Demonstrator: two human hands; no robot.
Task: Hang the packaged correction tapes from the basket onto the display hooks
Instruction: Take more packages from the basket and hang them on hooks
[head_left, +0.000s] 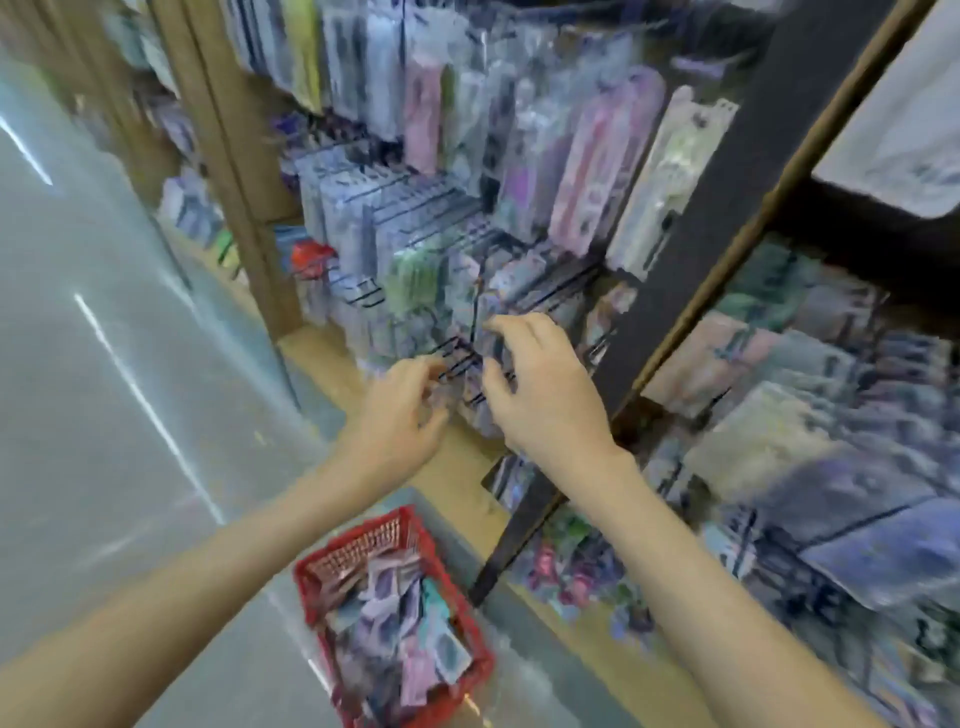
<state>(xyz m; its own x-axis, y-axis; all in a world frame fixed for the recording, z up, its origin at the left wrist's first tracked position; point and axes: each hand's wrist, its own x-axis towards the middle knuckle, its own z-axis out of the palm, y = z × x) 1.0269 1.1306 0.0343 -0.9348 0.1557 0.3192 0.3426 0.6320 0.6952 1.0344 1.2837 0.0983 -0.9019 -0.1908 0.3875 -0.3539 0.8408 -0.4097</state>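
Risk: the hang hole may miss the thin black wire display hook (457, 358), or a knock may slide hung packets off.

The 2 forearms reach forward and down. The right hand (540, 395) pinches a blurred plastic packet (496, 347) between thumb and forefinger. The left hand (400, 410) has its fingers curled at the hook tip; whether they grip anything cannot be told.

More packaged correction tapes (400, 623) lie in the red plastic mesh basket (358, 543) on the floor.

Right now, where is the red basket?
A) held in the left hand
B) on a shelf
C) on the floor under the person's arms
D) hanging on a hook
C: the red basket sits on the floor, while the left hand and right hand are up at the display hooks.
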